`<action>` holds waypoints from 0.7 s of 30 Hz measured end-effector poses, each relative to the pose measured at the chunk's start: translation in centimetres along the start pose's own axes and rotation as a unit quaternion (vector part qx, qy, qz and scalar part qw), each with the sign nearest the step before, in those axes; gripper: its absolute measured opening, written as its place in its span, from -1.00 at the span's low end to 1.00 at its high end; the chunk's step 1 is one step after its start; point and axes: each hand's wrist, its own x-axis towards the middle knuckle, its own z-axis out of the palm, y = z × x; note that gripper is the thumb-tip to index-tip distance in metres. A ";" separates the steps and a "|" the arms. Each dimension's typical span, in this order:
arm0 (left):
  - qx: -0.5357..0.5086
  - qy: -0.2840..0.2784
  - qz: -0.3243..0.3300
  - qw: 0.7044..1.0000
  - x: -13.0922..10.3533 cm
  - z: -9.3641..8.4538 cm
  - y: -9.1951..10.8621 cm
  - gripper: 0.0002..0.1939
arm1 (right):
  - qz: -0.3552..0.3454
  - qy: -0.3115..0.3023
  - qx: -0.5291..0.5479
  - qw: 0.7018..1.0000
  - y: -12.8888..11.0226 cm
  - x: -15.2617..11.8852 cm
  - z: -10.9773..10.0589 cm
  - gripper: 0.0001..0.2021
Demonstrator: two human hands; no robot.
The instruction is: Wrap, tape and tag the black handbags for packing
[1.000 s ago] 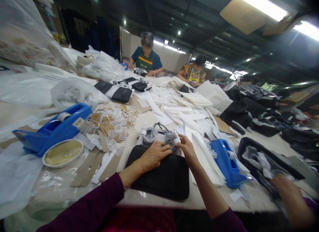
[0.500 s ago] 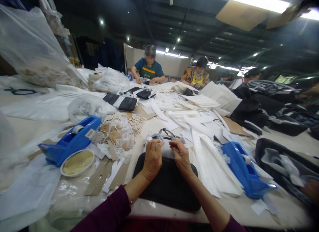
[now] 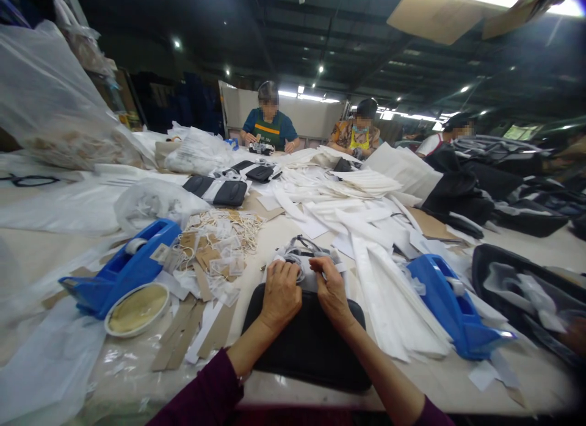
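A flat black bag (image 3: 311, 346) lies on the table in front of me. At its far edge are a whitish wrapping (image 3: 310, 283) and grey plastic-covered straps (image 3: 295, 250) with dark cords. My left hand (image 3: 281, 295) is over the left of this edge, its fingers closed and bent down by the straps. Just across from it, my right hand (image 3: 332, 290) is closed, thumb and fingers drawn together beside the wrapping. Whatever the fingertips of either hand grip is hidden or too small to name.
Blue tape dispensers stand left (image 3: 123, 267) and right (image 3: 451, 304). By the left one sit a round dish (image 3: 137, 310), strung tags (image 3: 220, 237) and cardboard strips (image 3: 178, 334). White foam strips (image 3: 389, 292) pile up right. Two people (image 3: 268, 124) work across the table.
The left fingers have curled further down, and a grey strap loop now shows between my hands. The view has shifted slightly. A co-worker across the table has raised one hand.
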 end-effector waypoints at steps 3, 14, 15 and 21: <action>-0.045 0.029 -0.020 0.998 -0.1 0.1 -0.3 -0.69 | -0.034 -0.003 -0.040 0.999 -0.4 -0.2 0.1 -0.65; -0.174 0.213 -0.192 0.942 -0.1 1.5 -2.0 -0.42 | -0.117 -0.155 -0.256 0.947 -2.6 1.1 2.7 -0.67; -0.174 0.204 -0.205 0.942 0.0 1.7 -2.2 -0.46 | -0.118 -0.167 -0.272 0.940 -2.5 1.3 2.9 -0.70; -0.158 0.140 -0.316 0.925 1.8 2.1 -3.0 -0.70 | -0.162 -0.189 -0.358 0.900 -2.3 1.3 3.8 -0.86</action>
